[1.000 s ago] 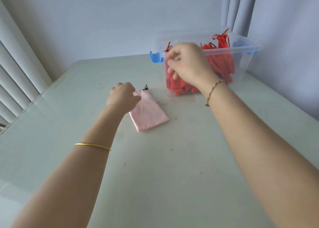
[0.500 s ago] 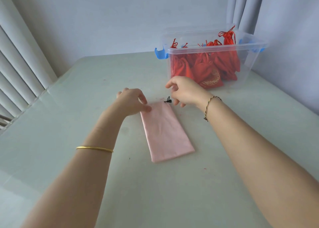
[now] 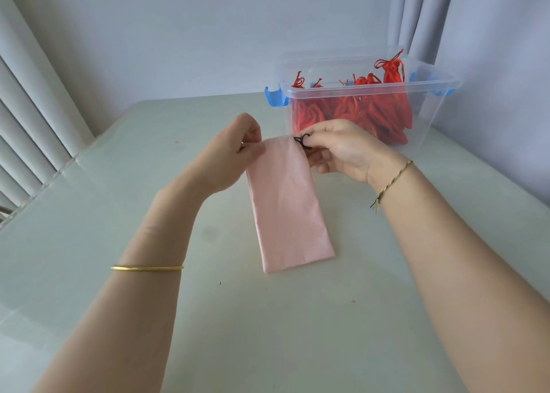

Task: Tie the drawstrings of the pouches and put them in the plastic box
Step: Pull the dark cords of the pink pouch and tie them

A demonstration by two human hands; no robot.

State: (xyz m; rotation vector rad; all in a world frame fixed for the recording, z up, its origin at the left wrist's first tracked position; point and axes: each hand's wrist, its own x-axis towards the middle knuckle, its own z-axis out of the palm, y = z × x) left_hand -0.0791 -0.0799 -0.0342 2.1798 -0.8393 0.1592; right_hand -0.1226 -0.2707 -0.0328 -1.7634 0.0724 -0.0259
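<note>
Counter (image 3: 119, 214): pale green and glossy, filling the near and middle of the view.
Bangle (image 3: 147, 268): a thin gold band round the left forearm, nearest of all.
Bracelet (image 3: 393, 181): a braided cord on the right wrist, its loose ends hanging down.
Pink pouch (image 3: 288, 208): a long, flat fabric pouch in the middle of the counter between the two arms. Its closed near end lies on the surface, and its open end points away, towards the box.
Left hand (image 3: 232, 154): thumb and fingers curled, pinching the far left corner of the pink pouch.
Right hand (image 3: 342, 151): fingers curled, pinching the drawstring at the far right corner of the pouch.
Drawstring (image 3: 302, 142): a thin black cord bunched in a small loop at the right fingertips. Whether it is knotted is hard to make out.
Plastic box (image 3: 428, 124): clear, lidless, with blue latches at each end. It stands on the far right of the counter, just beyond the right hand.
Red pouches (image 3: 357, 110): a heap inside the box, red cords sticking up above the rim.
Blinds (image 3: 29, 110): white slats on the far left.
Curtain (image 3: 422, 20): grey folds behind the box.
</note>
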